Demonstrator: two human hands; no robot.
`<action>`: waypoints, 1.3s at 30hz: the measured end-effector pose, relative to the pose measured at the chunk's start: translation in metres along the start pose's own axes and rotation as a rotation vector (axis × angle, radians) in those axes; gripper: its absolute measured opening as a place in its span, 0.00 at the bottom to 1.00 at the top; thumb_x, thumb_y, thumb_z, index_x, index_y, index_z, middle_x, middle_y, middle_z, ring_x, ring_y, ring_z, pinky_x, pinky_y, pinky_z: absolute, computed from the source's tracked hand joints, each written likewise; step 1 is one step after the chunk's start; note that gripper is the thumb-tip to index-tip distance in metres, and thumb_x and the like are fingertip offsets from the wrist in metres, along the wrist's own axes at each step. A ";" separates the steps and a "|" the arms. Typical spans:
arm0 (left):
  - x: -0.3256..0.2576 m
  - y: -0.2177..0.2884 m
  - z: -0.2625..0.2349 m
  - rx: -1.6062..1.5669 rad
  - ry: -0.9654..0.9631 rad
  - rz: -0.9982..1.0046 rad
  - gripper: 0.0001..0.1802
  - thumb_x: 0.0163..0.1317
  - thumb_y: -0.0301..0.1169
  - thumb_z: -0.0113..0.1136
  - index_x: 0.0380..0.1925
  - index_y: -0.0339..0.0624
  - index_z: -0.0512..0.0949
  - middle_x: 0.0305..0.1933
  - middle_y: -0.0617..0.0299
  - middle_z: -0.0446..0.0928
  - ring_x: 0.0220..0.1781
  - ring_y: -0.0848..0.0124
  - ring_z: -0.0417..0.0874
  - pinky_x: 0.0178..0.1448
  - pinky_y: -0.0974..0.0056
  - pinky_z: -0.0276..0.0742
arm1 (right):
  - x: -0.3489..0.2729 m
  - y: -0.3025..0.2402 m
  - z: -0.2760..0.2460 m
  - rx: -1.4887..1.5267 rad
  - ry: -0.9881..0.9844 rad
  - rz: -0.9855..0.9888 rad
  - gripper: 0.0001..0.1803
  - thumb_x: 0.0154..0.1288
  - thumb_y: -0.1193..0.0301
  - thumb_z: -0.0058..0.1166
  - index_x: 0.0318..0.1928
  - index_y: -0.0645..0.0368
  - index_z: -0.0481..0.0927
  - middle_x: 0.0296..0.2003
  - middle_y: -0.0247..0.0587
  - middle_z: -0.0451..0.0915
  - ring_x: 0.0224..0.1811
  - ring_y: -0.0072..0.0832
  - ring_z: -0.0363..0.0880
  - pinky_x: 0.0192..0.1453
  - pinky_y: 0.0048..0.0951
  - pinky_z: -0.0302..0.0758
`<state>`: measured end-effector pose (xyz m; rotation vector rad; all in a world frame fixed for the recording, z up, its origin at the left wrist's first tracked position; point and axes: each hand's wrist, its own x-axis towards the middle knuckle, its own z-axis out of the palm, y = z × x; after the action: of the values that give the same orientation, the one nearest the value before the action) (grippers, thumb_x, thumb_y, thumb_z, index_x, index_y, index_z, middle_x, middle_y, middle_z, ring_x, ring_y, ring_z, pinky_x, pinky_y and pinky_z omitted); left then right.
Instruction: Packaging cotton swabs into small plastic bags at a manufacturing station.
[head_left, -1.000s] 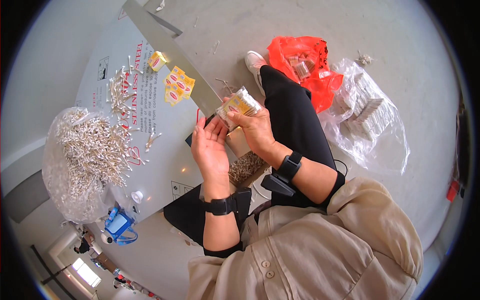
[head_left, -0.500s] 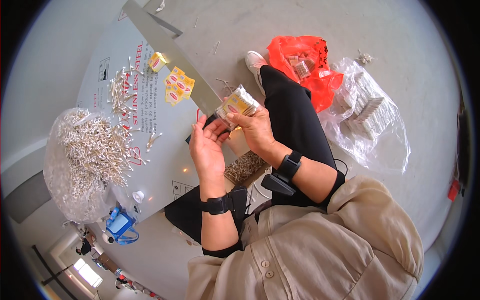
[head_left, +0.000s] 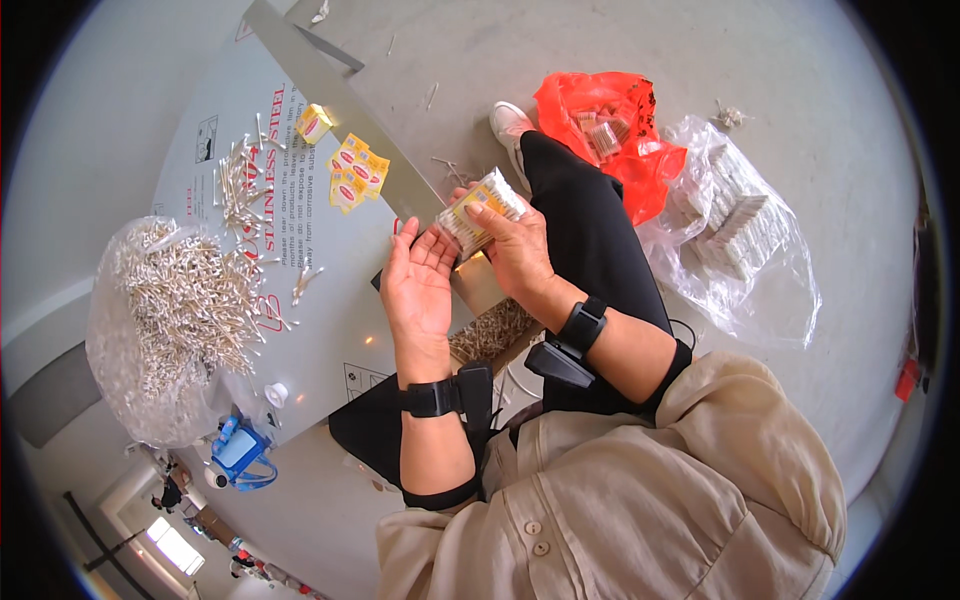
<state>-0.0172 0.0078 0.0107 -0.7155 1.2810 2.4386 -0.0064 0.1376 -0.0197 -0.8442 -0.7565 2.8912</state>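
Observation:
A clear pack of cotton swabs (head_left: 487, 212) with a yellow label is gripped in my right hand (head_left: 524, 258), the thumb lying across the label. Just left of the pack, my left hand (head_left: 417, 290) is open, palm up, with its fingers stretched out. Its fingertips come close to the pack's lower left end; whether they touch it I cannot tell. Beneath my hands sits a box of loose swabs (head_left: 487, 335), partly hidden by my wrists. Several yellow label cards (head_left: 358, 172) lie on the steel table, beside a small yellow stack of cards (head_left: 314, 123).
On the table (head_left: 330, 300), a big plastic bag of loose swabs (head_left: 185, 305) stands at the left, near scattered swabs (head_left: 240, 185) and a blue pouch (head_left: 240, 450). Right of my leg, a red bag (head_left: 640, 150) and a clear bag of packs (head_left: 735, 225) rest on the floor.
The pack has tilted and shifted slightly right and up in my right hand. My left hand has opened flatter, palm up.

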 end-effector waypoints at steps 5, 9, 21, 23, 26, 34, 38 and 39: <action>-0.012 -0.003 0.000 0.229 0.015 0.093 0.27 0.76 0.43 0.44 0.62 0.31 0.64 0.53 0.43 0.77 0.55 0.56 0.79 0.63 0.51 0.74 | 0.000 0.004 -0.003 -0.010 -0.020 -0.020 0.19 0.63 0.81 0.60 0.55 0.67 0.76 0.53 0.49 0.81 0.56 0.36 0.80 0.61 0.38 0.78; -0.014 -0.003 -0.001 0.250 0.022 0.051 0.30 0.75 0.44 0.47 0.64 0.30 0.61 0.51 0.39 0.77 0.52 0.55 0.81 0.60 0.51 0.76 | -0.001 0.005 -0.003 0.000 -0.014 -0.015 0.20 0.62 0.82 0.60 0.55 0.67 0.76 0.53 0.49 0.81 0.55 0.36 0.80 0.60 0.38 0.78; -0.005 -0.011 0.021 0.279 0.148 0.141 0.20 0.71 0.30 0.53 0.58 0.29 0.67 0.46 0.44 0.78 0.49 0.57 0.82 0.55 0.54 0.80 | 0.002 -0.002 -0.002 0.077 -0.009 0.039 0.17 0.65 0.76 0.59 0.53 0.68 0.76 0.50 0.49 0.82 0.51 0.36 0.82 0.58 0.38 0.80; 0.004 -0.016 0.030 0.331 0.130 0.211 0.18 0.69 0.25 0.54 0.56 0.27 0.67 0.46 0.44 0.78 0.49 0.57 0.82 0.54 0.56 0.81 | 0.002 -0.002 0.001 0.053 0.054 -0.042 0.12 0.67 0.71 0.58 0.48 0.65 0.80 0.43 0.43 0.84 0.46 0.30 0.83 0.51 0.33 0.81; 0.007 -0.021 0.046 0.195 0.027 0.131 0.17 0.68 0.23 0.54 0.54 0.27 0.68 0.46 0.44 0.78 0.49 0.58 0.82 0.54 0.57 0.81 | 0.013 -0.019 -0.003 0.037 0.117 -0.113 0.12 0.67 0.73 0.58 0.47 0.67 0.79 0.43 0.45 0.84 0.44 0.31 0.84 0.50 0.34 0.82; -0.021 0.001 0.049 1.052 -0.283 0.747 0.20 0.58 0.14 0.56 0.50 0.41 0.81 0.57 0.54 0.77 0.52 0.66 0.82 0.54 0.66 0.79 | 0.008 -0.067 -0.001 0.060 0.052 0.105 0.09 0.67 0.78 0.53 0.45 0.72 0.75 0.38 0.53 0.81 0.41 0.40 0.85 0.47 0.41 0.84; -0.046 0.015 0.041 1.084 -0.351 0.680 0.21 0.52 0.15 0.65 0.47 0.43 0.83 0.57 0.55 0.77 0.54 0.64 0.81 0.49 0.65 0.80 | -0.006 -0.047 -0.007 0.097 0.059 0.506 0.09 0.68 0.74 0.54 0.43 0.68 0.77 0.38 0.48 0.81 0.39 0.39 0.84 0.42 0.42 0.82; -0.052 0.017 0.036 1.077 -0.322 0.693 0.18 0.50 0.15 0.68 0.42 0.41 0.84 0.52 0.58 0.77 0.51 0.65 0.81 0.48 0.66 0.80 | -0.013 -0.042 -0.004 0.066 0.063 0.548 0.09 0.68 0.74 0.54 0.43 0.68 0.76 0.38 0.48 0.81 0.39 0.39 0.84 0.42 0.42 0.82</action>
<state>0.0076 0.0267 0.0678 0.4530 2.5620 1.6338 0.0022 0.1740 0.0033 -1.3045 -0.4767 3.3010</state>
